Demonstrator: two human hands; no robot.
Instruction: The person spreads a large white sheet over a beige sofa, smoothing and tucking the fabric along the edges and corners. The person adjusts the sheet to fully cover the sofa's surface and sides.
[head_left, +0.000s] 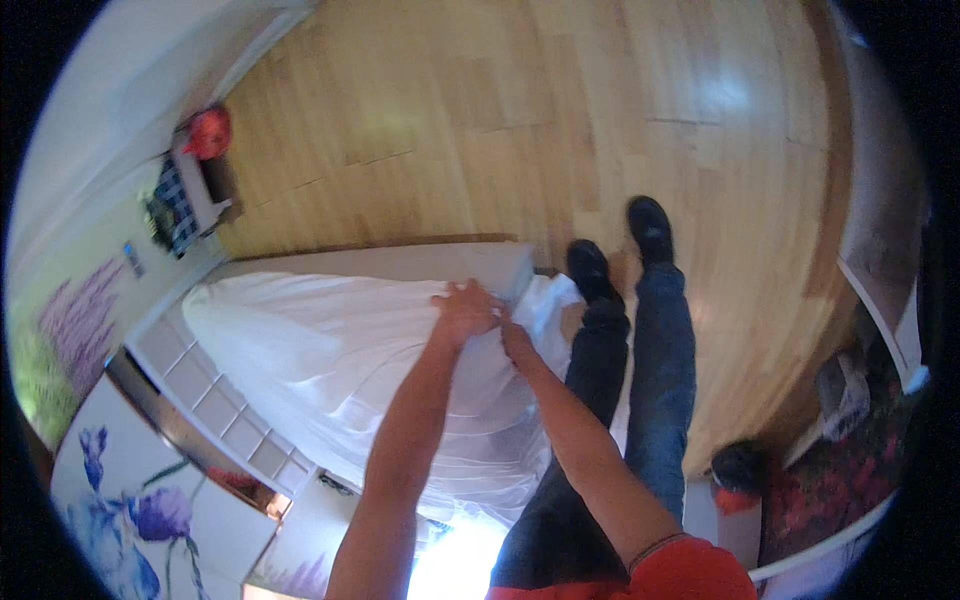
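Note:
A white sheet (322, 337) lies over the mattress of a low bed, loosely wrinkled, with a bunched part hanging at the corner near my feet. My left hand (469, 311) is spread over the sheet near that corner, its fingers apart. Just right of it, my right hand (516, 339) is bent close against the sheet, almost touching my left hand; its fingertips are partly hidden, so I cannot tell whether it pinches the fabric. The pale side of the bed (480, 262) shows beyond the sheet's edge.
Wooden floor (450, 112) stretches beyond the bed. My black shoes (619, 240) stand beside the bed corner. A red bag (210, 133) and a small shelf unit (199, 187) are by the far left wall. A slatted white headboard (225, 405) borders the bed; a black and red object (736, 476) sits lower right.

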